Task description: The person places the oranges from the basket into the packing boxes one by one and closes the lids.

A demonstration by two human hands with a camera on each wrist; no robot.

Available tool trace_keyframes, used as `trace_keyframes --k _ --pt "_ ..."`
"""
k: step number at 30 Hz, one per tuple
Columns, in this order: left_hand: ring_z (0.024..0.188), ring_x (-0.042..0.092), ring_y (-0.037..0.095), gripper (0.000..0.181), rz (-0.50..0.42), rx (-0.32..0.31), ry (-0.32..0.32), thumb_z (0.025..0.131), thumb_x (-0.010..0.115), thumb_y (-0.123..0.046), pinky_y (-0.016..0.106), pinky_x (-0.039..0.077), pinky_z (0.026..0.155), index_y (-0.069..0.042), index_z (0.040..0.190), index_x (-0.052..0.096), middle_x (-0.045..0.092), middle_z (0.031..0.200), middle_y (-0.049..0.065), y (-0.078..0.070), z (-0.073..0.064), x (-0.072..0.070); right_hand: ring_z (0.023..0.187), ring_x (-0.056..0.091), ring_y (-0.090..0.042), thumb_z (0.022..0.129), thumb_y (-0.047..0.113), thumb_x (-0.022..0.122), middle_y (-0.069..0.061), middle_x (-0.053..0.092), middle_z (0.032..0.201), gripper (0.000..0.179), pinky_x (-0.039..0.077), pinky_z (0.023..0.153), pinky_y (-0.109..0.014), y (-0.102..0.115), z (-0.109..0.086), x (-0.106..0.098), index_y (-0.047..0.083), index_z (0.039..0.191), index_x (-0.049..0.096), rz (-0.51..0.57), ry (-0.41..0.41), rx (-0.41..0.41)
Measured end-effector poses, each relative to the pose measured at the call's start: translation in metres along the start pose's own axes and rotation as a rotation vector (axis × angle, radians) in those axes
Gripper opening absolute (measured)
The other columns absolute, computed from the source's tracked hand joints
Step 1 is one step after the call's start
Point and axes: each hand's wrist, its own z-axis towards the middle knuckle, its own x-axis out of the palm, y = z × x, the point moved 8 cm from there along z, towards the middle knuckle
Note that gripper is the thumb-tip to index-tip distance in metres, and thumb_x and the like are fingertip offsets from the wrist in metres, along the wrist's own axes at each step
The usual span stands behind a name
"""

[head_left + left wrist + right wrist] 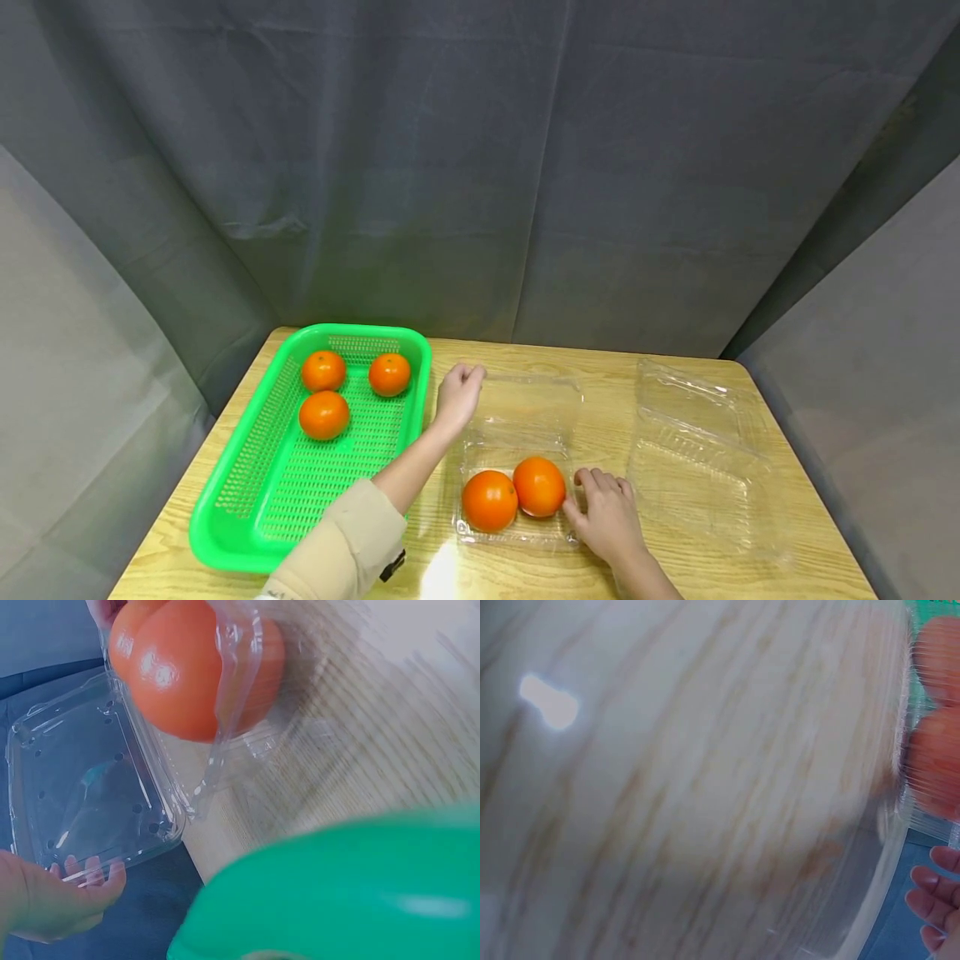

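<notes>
So your clear clamshell box (517,540) sat mid-desk, just right of the basket, opened so its long axis ran from you toward the curtain, hinge across the middle and lid (525,400) on the far side. Two oranges (490,501) were side by side in the base, toward you. Your left hand (459,398) was pinching the lid's edge, I'd guess to control it, while your right hand (607,512) rested relaxed at the base's right side, gripping nothing, probably steadying it. The green basket (240,558) held three more oranges (324,416) on your left; another open clamshell (697,450) lay skewed on your right, handy on the desk (825,575).
</notes>
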Motion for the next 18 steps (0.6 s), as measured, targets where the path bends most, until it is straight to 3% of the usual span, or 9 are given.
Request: trace_keyframes --k 7,18 --pt "0.054 0.035 0.015 0.019 0.017 0.006 0.027 0.084 0.048 -0.023 0.026 0.031 0.052 -0.011 0.072 0.041 0.038 0.063 0.001 -0.002 -0.009 -0.001 0.085 0.056 -0.024 0.074 0.029 0.065 -0.001 0.057 0.084 0.024 0.035 0.083 -0.048 0.0 0.0 0.0 0.012 0.088 0.056 0.002 0.002 0.003" --pt "0.062 0.04 0.016 0.015 0.022 0.019 0.052 0.085 0.047 -0.022 0.026 0.036 0.057 -0.007 0.083 0.046 0.041 0.07 0.002 -0.001 -0.025 -0.002 0.084 0.057 -0.023 0.074 0.027 0.067 -0.002 0.061 0.087 0.025 0.034 0.084 -0.05 0.003 0.001 -0.005 0.01 0.091 0.06 0.04 0.015 0.011"
